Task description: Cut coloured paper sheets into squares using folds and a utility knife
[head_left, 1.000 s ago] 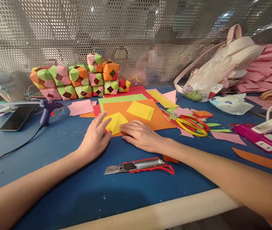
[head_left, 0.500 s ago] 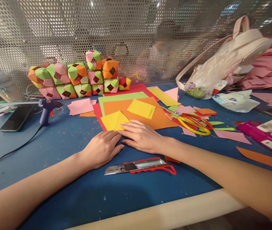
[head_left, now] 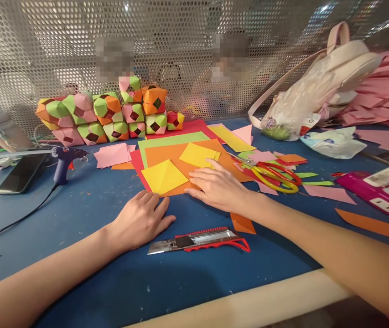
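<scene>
My left hand (head_left: 142,220) lies flat on the blue table (head_left: 88,214), fingers loosely together, holding nothing, just below a folded yellow paper square (head_left: 163,176). My right hand (head_left: 219,186) rests open on the orange sheet (head_left: 177,152), its fingertips near a second yellow square (head_left: 197,154). A red utility knife (head_left: 199,239) lies close in front of both hands.
Stacked paper cubes (head_left: 105,114) stand at the back by a perforated metal screen. A glue gun (head_left: 62,159) and phone (head_left: 19,174) lie left. Yellow-red scissors (head_left: 271,175), paper scraps, a pink device (head_left: 374,197) and a bag (head_left: 317,86) are right. People sit behind the screen.
My left hand slid off the yellow square toward me and now lies on the bare table. My right hand moved forward onto the orange sheet toward the second yellow square.
</scene>
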A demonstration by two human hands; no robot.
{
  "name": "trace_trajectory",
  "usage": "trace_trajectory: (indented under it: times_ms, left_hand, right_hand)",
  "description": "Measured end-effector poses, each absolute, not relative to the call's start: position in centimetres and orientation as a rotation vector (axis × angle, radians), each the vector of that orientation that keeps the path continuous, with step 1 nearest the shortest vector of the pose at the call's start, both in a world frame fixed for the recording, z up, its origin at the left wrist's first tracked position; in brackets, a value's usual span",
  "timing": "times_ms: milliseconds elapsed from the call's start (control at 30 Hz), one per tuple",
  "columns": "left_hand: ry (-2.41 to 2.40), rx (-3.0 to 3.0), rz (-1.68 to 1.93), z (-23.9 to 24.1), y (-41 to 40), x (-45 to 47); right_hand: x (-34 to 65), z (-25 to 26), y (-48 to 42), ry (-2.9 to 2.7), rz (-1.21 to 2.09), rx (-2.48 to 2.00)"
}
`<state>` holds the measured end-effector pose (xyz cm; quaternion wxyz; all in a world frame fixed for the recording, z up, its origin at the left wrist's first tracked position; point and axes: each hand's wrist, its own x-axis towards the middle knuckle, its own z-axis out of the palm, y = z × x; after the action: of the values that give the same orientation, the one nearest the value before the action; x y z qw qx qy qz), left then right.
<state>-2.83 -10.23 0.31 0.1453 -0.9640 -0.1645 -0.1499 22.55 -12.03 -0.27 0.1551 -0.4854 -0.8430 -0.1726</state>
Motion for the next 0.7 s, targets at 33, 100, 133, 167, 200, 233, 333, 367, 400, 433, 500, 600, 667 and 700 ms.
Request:
trace_trajectory:
  times_ms: [33, 100, 133, 167, 200, 233, 333, 367, 400, 433, 500, 600, 667, 700]
  left_hand:
    - [-0.478, -2.779, -0.45, 0.3, -10.2, -2.8]
    - [-0.475, -2.784, -0.47, 0.3, -10.1, -2.8]
    - [-0.468, -2.79, -0.471, 0.3, -10.0, -2.8]
    - [-0.461, -2.8, -0.467, 0.3, -10.0, -2.7]
    - [-0.455, -2.815, -0.455, 0.4, -9.9, -2.7]
    - [-0.452, -2.83, -0.438, 0.4, -9.9, -2.7]
    - [-0.461, -2.85, -0.371, 0.6, -9.9, -2.6]
    - [-0.464, -2.846, -0.358, 0.7, -9.9, -2.6]
    - [-0.466, -2.838, -0.354, 0.7, -9.9, -2.7]
    - [-0.467, -2.826, -0.36, 0.7, -9.9, -2.7]
    - [-0.474, -2.805, -0.394, 0.7, -9.8, -2.9]
    - [-0.518, -2.793, -0.452, 0.6, -9.6, -3.1]
    - [-0.579, -2.812, -0.5, 0.6, -9.4, -3.3]
    - [-0.626, -2.818, -0.54, 0.6, -9.2, -3.3]
  right_hand:
    - [22.3, -0.4, -12.1, -2.375, -0.5, -1.369]
    - [21.6, -0.8, -12.3, -2.375, -0.441, -1.247]
    - [21.3, -0.9, -12.4, -2.43, -0.367, -1.157]
    - [20.9, -1.0, -12.5, -2.504, -0.272, -1.071]
    - [20.7, -1.1, -12.6, -2.582, -0.164, -1.005]
    - [20.5, -1.1, -12.7, -2.644, -0.06, -0.972]
    - [20.6, -0.9, -12.6, -2.676, 0.126, -1.049]
    - [20.9, -0.8, -12.4, -2.652, 0.142, -1.085]
    - [21.2, -0.6, -12.3, -2.624, 0.14, -1.114]
    - [21.5, -0.6, -12.1, -2.594, 0.121, -1.135]
    - [22.1, -0.6, -11.6, -2.544, 0.056, -1.156]
    - [22.7, -0.9, -11.0, -2.485, -0.042, -1.142]
    - [22.8, -1.1, -10.8, -2.448, -0.049, -1.131]
    - [22.7, -1.2, -10.8, -2.434, -0.035, -1.13]
